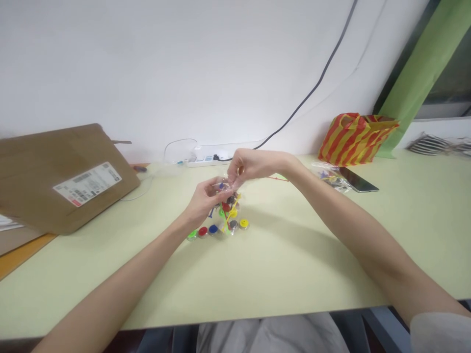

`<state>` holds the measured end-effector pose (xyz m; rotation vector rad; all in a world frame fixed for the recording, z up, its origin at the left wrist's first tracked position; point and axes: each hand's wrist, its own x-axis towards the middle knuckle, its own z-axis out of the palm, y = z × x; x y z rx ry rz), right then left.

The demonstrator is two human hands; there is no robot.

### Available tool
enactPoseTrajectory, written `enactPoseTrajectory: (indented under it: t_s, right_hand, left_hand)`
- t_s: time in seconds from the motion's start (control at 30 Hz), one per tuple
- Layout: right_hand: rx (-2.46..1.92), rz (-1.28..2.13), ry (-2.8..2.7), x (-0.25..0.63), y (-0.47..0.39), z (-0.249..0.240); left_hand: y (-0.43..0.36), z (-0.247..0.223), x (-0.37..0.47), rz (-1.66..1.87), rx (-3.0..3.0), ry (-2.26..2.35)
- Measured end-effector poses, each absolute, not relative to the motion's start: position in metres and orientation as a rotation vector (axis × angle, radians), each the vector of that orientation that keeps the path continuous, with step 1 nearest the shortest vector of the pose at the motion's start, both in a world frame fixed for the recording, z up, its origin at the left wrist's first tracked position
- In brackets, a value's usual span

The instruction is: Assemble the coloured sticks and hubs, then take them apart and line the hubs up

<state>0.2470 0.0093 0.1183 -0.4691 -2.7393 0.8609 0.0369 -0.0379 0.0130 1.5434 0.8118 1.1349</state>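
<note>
Between my two hands hangs a clear plastic bag [230,208] with small red, yellow, green, blue and black plastic parts inside. My left hand [208,196] is closed on the bag's upper left side. My right hand [245,166] pinches its top edge, with the wrist bent down from above. Just below the bag, a row of small round pieces lies on the table: a green one [192,234], a red one [202,232], a blue one [213,229], a dark one [233,224] and a yellow one [244,223]. The bag partly covers this row.
A cardboard mailer [62,171] leans at the left. A power strip [202,159] with a black cable [312,90] sits by the wall. At the right are another bag of parts [333,177], a phone [357,179] and a red-and-yellow striped bag [355,139].
</note>
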Motion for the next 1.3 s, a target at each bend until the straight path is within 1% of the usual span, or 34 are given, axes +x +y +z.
enactPoseTrajectory:
  t_s: [0.13, 0.37, 0.53, 0.73, 1.03, 1.2, 1.3]
  right_hand:
    - [-0.393, 0.862, -2.743, 0.249, 0.014, 0.119]
    - [-0.341, 1.164, -2.553, 0.249, 0.008, 0.119]
    - [-0.330, 1.205, -2.532, 0.246, 0.009, 0.118]
    - [-0.359, 1.106, -2.583, 0.250, 0.014, 0.116]
    - [-0.430, 0.855, -2.480, 0.259, 0.011, 0.127]
    - [-0.449, 0.563, -2.489, 0.263, 0.020, 0.125]
    - [-0.477, 0.470, -2.379, 0.262, 0.024, 0.123]
  left_hand:
    - [-0.040, 0.015, 0.039, 1.150, 1.498, 0.809]
    - [-0.039, 0.017, 0.039, 1.165, 1.482, 0.709]
    - [-0.040, 0.014, 0.038, 1.133, 1.504, 0.745]
    - [-0.040, 0.016, 0.039, 1.133, 1.512, 0.747]
    - [-0.035, 0.018, 0.039, 1.302, 1.398, 0.791]
    - [-0.033, 0.017, 0.036, 1.329, 1.437, 0.775]
    - [-0.033, 0.018, 0.034, 1.314, 1.457, 0.772]
